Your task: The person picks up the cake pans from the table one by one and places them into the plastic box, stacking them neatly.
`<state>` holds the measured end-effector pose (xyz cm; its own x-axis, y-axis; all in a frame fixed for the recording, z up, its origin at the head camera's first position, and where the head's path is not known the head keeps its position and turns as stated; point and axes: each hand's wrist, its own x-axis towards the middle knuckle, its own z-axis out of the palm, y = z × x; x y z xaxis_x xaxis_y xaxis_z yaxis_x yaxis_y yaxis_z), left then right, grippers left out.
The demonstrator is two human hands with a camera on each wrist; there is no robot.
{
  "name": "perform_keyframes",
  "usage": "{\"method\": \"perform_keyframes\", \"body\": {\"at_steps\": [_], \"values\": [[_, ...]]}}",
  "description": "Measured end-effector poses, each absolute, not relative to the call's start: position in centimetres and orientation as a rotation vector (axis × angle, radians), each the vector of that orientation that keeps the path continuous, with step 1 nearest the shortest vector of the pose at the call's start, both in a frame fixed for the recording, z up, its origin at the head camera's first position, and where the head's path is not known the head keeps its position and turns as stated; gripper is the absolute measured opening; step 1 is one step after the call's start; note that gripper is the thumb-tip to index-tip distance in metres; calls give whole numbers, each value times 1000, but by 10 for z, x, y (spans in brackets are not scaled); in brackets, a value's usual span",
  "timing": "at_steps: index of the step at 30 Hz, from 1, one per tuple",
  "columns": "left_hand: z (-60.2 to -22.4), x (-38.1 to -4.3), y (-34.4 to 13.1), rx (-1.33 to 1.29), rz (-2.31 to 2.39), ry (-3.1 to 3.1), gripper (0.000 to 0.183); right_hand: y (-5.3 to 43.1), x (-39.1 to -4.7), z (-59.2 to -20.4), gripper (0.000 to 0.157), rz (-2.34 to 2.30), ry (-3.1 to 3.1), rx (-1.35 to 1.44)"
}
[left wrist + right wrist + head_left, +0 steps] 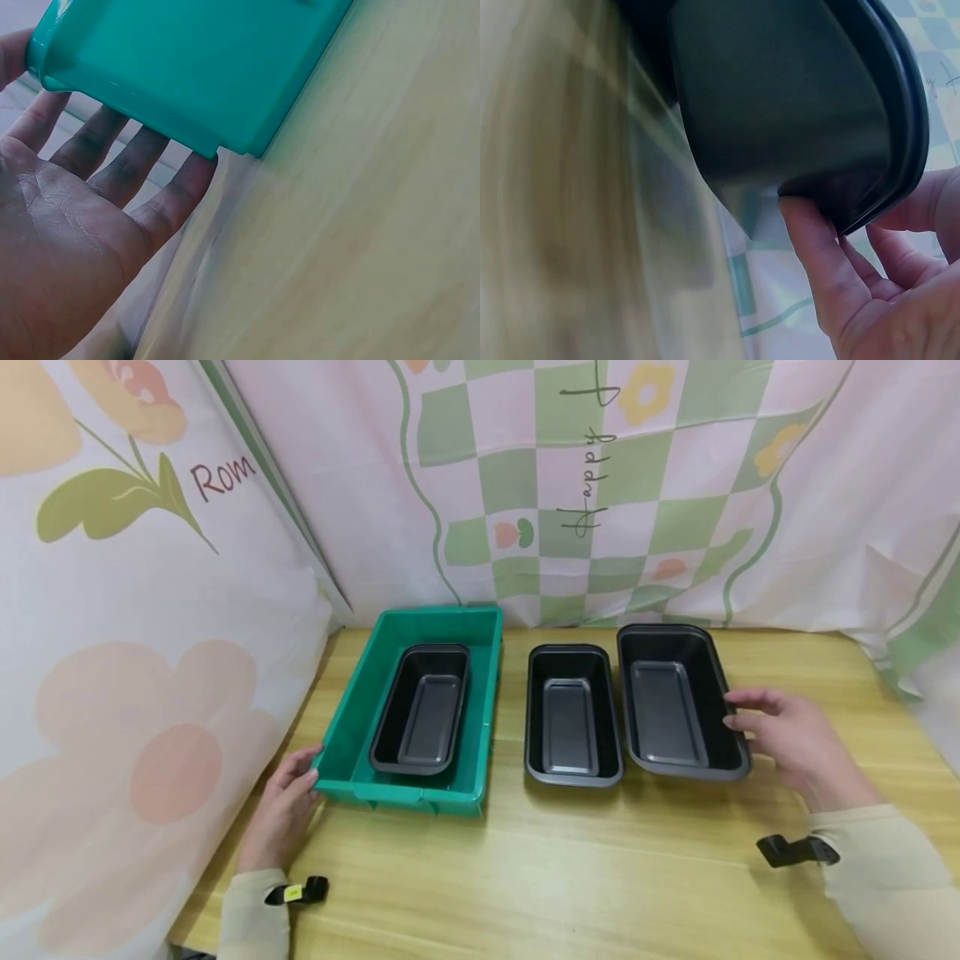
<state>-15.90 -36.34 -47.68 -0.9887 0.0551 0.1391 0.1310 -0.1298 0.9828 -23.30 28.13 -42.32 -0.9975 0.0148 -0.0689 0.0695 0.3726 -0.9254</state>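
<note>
A green plastic tray (337, 789) lies on the left of the table, with a black loaf pan (431, 722) inside it. My left hand (281, 810) holds the tray at its near left corner; in the left wrist view the thumb is at the rim and the fingers (124, 169) reach along the outer wall. Right of the tray stands a second loaf pan (570, 727). Beside it is a wider loaf pan (663, 714), its right rim pinched by my right hand (795, 739). In the right wrist view, a finger (817, 259) presses against this pan's outer side.
Everything is on a light wooden table (555, 877). A patterned cloth (570, 485) hangs behind it, and another floral cloth (150, 693) runs along the left side. Each wrist wears a black strap, the right one (798, 852) over a pale sleeve.
</note>
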Motion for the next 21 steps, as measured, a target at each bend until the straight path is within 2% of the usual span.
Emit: {"method": "perform_keyframes", "body": {"at_steps": [7,14,21], "values": [[-478,-159,-366,-193,-2300,-2071,34,270,-233,-410,31,-1776,2556,90],[-477,-159,-365,-211,-2293,-2082,34,255,-231,-400,19,-2074,2348,54],[-478,-159,-366,-223,-2301,-2082,35,233,-231,-391,18,-2176,2261,-3]]}}
